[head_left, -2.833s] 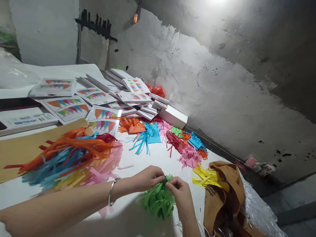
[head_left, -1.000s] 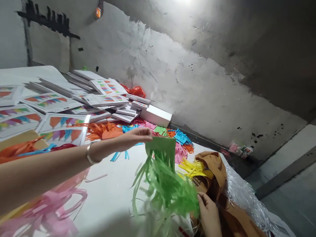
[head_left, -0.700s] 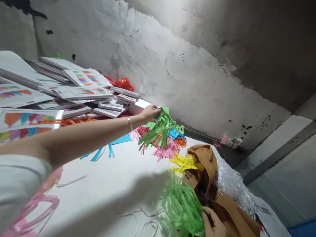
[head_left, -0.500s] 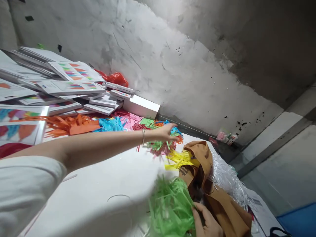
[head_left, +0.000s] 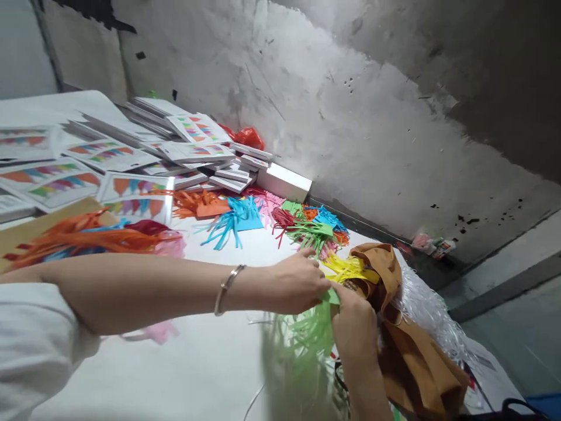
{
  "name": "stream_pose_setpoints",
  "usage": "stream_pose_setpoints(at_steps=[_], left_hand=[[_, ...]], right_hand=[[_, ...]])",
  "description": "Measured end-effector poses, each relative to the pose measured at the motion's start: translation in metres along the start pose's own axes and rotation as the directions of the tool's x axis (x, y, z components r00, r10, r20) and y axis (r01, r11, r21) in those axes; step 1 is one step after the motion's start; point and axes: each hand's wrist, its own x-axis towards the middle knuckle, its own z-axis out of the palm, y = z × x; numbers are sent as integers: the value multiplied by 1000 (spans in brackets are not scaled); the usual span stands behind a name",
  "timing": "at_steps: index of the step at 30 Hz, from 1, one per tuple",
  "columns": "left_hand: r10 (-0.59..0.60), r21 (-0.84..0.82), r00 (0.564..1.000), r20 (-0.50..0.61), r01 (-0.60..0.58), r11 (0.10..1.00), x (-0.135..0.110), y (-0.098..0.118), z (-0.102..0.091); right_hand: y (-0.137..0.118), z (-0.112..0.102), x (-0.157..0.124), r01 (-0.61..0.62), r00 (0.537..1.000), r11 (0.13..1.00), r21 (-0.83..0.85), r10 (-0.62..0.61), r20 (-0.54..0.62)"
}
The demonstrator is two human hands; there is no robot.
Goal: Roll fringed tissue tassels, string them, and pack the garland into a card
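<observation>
Both hands meet above the white table, at the top edge of a fringed green paper tassel (head_left: 310, 330). My left hand (head_left: 300, 283), with a metal bangle at its wrist, has its fingers closed at the tassel's solid green band. From the other side my right hand (head_left: 356, 321) pinches the same band. Green strips hang below the hands, blurred by motion. Just beyond the knuckles lies a yellow tassel (head_left: 350, 269), beside a brown bag (head_left: 421, 356). Farther back is a row of tassels, among them a blue tassel (head_left: 248, 215), an orange tassel (head_left: 213, 206) and a green tassel (head_left: 313, 230).
Stacks of printed cards (head_left: 199, 153) cover the table's back left, with a white box (head_left: 287, 182) at their end against the grey wall. Mixed streamers (head_left: 105, 237) lie beyond my left forearm. White shredded strands (head_left: 425, 307) spread behind the brown bag.
My left hand has come back from the row of tassels to my right hand. My right hand has lifted the green tassel up and forward. The view has turned left.
</observation>
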Motion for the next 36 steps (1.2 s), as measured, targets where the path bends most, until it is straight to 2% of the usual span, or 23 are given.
stream_pose_setpoints(at_steps=[2, 3, 5, 7, 10, 13, 19, 21, 24, 25, 27, 29, 30, 34, 36], left_hand=[[-115, -248, 993, -8, 109, 963, -17, -9, -23], [-186, -378, 982, -22, 164, 911, -24, -16, -33], [-344, -591, 939, -20, 266, 761, -38, -29, -43], [-425, -732, 904, 56, 326, 598, -49, -39, -44], [-349, -847, 923, 160, 310, 431, -66, -38, -34], [-304, -890, 944, 123, 241, 388, -86, -25, -28], [-386, -902, 922, 10, 175, 394, -122, -9, -35], [-374, -853, 927, -33, 169, 494, -130, -7, -38], [-343, -683, 928, -144, 157, 713, -140, -1, -43], [-349, -641, 920, -179, 160, 751, -143, 1, -44], [-395, -633, 893, -215, 181, 753, -148, 5, -46], [-445, -708, 880, -167, 207, 675, -152, 8, -46], [-470, -764, 875, -119, 222, 606, -153, 8, -45], [-536, -946, 840, 77, 231, 226, -156, 7, -29], [-513, -976, 845, 152, 209, 55, -157, 9, -18]], right_hand=[[-9, -10, 7, 124, 989, 992, 36, -121, -80], [-14, -15, 9, 205, 970, 978, 49, -196, -143], [-24, -26, 10, 372, 899, 927, 46, -348, -265], [-36, -34, 8, 481, 829, 876, 27, -445, -338], [-53, -41, 4, 561, 769, 828, 13, -516, -376], [-65, -44, -1, 582, 752, 813, 12, -532, -388], [-79, -41, -10, 583, 755, 812, 22, -531, -386], [-82, -37, -14, 581, 764, 813, 33, -531, -367], [-85, -30, -19, 587, 765, 808, 49, -533, -360], [-85, -27, -20, 590, 764, 805, 56, -534, -363], [-85, -20, -25, 595, 763, 800, 79, -531, -369], [-85, -14, -29, 598, 763, 795, 102, -525, -377], [-86, -11, -31, 599, 761, 793, 112, -520, -388], [-91, -4, -38, 582, 776, 789, 200, -463, -429], [-93, -3, -40, 574, 785, 786, 229, -448, -429]])
